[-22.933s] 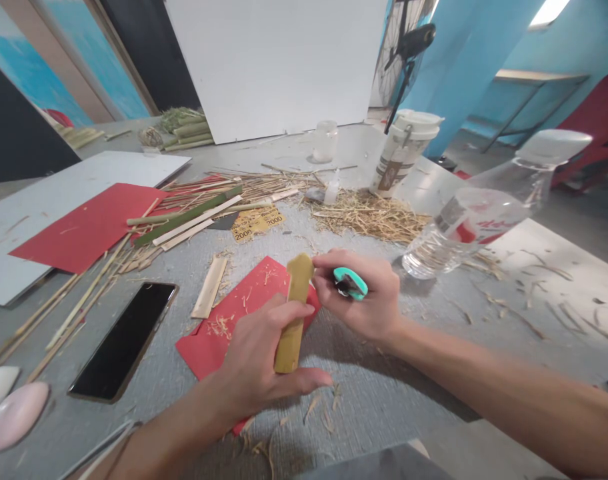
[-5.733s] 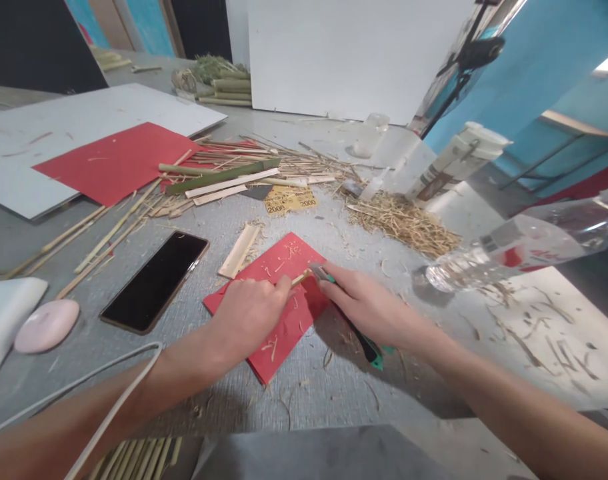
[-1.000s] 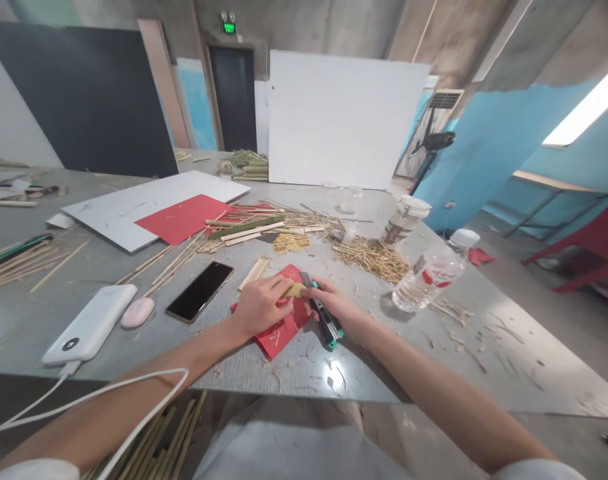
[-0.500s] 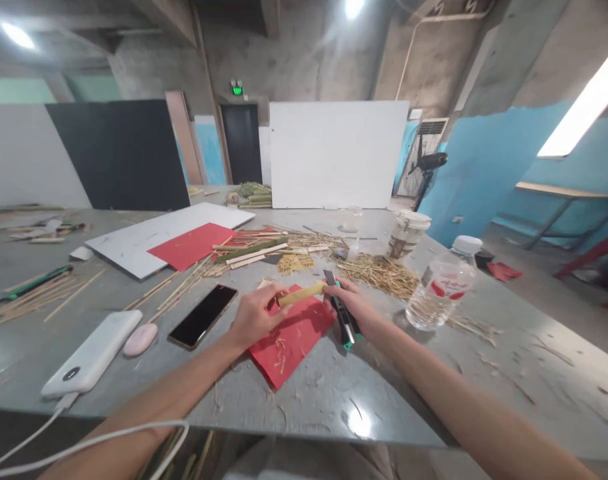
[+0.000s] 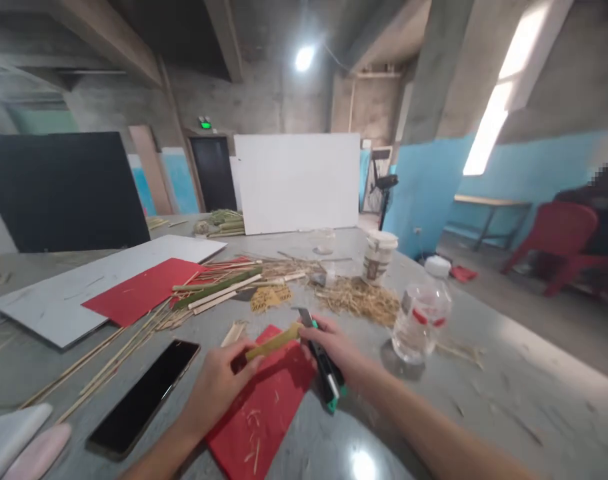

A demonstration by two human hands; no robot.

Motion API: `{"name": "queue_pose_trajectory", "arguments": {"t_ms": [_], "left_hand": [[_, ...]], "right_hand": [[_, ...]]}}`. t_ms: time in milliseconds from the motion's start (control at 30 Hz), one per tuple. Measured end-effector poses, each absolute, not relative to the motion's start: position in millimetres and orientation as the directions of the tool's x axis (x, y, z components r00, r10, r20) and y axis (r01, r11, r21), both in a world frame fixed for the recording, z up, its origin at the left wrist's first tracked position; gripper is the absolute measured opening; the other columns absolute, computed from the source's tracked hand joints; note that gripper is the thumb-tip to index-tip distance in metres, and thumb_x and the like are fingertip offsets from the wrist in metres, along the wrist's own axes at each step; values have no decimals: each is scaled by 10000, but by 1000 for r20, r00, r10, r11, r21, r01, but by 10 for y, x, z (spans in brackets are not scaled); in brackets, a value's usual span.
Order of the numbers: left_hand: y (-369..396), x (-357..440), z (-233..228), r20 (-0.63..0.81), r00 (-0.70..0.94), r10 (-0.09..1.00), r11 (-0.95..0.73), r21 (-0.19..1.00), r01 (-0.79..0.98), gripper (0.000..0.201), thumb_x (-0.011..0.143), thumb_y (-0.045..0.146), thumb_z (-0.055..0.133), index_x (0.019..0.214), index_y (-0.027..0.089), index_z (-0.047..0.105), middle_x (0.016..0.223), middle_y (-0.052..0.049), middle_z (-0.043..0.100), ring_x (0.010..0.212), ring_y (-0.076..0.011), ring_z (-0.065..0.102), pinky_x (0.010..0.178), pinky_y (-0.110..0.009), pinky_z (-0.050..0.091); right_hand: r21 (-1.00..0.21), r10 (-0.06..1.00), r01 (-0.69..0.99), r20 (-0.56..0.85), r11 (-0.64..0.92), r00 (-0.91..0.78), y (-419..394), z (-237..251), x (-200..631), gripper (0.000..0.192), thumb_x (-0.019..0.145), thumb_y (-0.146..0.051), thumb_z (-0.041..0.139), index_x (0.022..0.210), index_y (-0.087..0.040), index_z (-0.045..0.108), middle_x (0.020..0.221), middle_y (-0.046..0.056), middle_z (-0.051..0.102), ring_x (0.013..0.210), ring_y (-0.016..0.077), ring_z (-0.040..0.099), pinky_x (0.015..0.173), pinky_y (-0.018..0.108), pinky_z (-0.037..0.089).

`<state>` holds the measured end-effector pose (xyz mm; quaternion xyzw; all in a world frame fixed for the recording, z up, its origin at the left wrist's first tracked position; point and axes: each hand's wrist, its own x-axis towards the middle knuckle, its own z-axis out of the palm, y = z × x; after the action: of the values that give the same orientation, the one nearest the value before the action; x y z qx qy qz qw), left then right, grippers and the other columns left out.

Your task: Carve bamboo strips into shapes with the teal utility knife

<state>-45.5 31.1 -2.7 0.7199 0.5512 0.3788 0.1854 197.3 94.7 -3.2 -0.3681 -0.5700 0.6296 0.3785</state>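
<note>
My left hand (image 5: pixel 223 379) is closed around one end of a flat, yellowish strip (image 5: pixel 274 343), which looks like split bamboo or straw. In my right hand (image 5: pixel 337 347) is a black and green utility knife (image 5: pixel 323 370), its blade pointing up and away past the strip's far end. The right fingertips are at that end of the strip; whether they pinch it I cannot tell. Under both hands lies a red sheet (image 5: pixel 264 420) scattered with thin pale shavings.
A phone (image 5: pixel 144 400) lies left of my hands, near a pink rounded object (image 5: pixel 38 455). Bamboo sticks (image 5: pixel 224 293) and a straw pile (image 5: pixel 359 300) lie beyond. To the right stand a water bottle (image 5: pixel 419 327) and a lidded tub (image 5: pixel 379 257). A person sits far right.
My view has turned rightward and tilted up, so the scene sits further left and lower. Both hands keep their hold on the strip and the knife, with little visible movement between them.
</note>
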Motion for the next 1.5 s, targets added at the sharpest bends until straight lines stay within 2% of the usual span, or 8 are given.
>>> {"name": "queue_pose_trajectory", "arguments": {"t_ms": [133, 267, 500, 633, 800, 967, 1333, 1500], "left_hand": [[205, -387, 134, 309, 61, 949, -279, 733, 620, 299, 966, 457, 639, 869, 208, 773, 688, 4, 717, 621, -189, 612, 592, -276, 409], [-186, -252, 266, 321, 54, 945, -258, 635, 728, 241, 991, 396, 619, 845, 230, 713, 653, 15, 698, 587, -184, 614, 590, -277, 391], [-957, -6, -207, 517, -154, 842, -159, 511, 845, 248, 1041, 352, 583, 823, 237, 611, 624, 28, 654, 525, -156, 576, 582, -273, 357], [-1104, -8, -431, 591, -153, 792, -142, 422, 895, 313, 1057, 304, 569, 752, 236, 545, 588, 37, 583, 522, -147, 533, 578, -282, 325], [-1169, -81, -522, 696, -113, 709, -232, 381, 895, 312, 1062, 258, 597, 755, 224, 550, 599, 49, 545, 536, -134, 514, 607, -275, 353], [-1130, -53, -614, 645, -66, 762, -139, 261, 955, 378, 1029, 261, 621, 666, 233, 518, 573, 27, 542, 558, -174, 509, 615, -336, 314], [-1021, 75, -532, 523, -76, 849, -44, 214, 976, 365, 996, 250, 656, 635, 239, 606, 630, 1, 664, 634, -223, 597, 675, -384, 313], [-995, 111, -528, 529, -76, 845, -40, 204, 978, 354, 993, 214, 660, 644, 234, 607, 641, -1, 646, 655, -225, 603, 682, -391, 317]], "right_hand": [[-1000, 883, 0, 13, 15, -470, 963, -46, 1997, 332, 900, -549, 685, 941, -244, 560, 648, -54, 578, 518, 115, 499, 496, 234, 393], [-987, 810, 75, 73, 143, -582, 897, 60, 2030, 358, 979, -571, 619, 861, -247, 526, 670, -40, 582, 554, 128, 493, 539, 260, 396], [-852, 657, 237, 154, 466, -738, 710, 217, 1989, 260, 1015, -461, 622, 885, -237, 596, 778, -26, 598, 724, 161, 510, 697, 294, 390], [-712, 679, 407, 133, 572, -722, 665, 177, 1951, 114, 1043, -347, 551, 1042, -244, 600, 813, -22, 595, 726, 168, 499, 700, 301, 344], [-501, 741, 637, 13, 586, -671, 793, 69, 1972, 113, 1039, -328, 570, 1023, -219, 597, 835, 39, 657, 728, 191, 537, 667, 304, 307], [-331, 803, 764, -31, 554, -595, 921, 17, 1981, 198, 1087, -354, 463, 1082, -192, 576, 949, 135, 721, 753, 224, 595, 643, 309, 320], [-101, 596, 588, 94, 803, -798, 664, 133, 1954, 207, 1123, -230, 411, 1231, -224, 587, 1086, 100, 752, 876, 214, 676, 722, 315, 369], [-7, 506, 513, 175, 858, -844, 473, -54, 2014, 277, 1152, -374, 426, 1115, -162, 600, 936, 106, 739, 823, 238, 674, 746, 349, 375]]}}
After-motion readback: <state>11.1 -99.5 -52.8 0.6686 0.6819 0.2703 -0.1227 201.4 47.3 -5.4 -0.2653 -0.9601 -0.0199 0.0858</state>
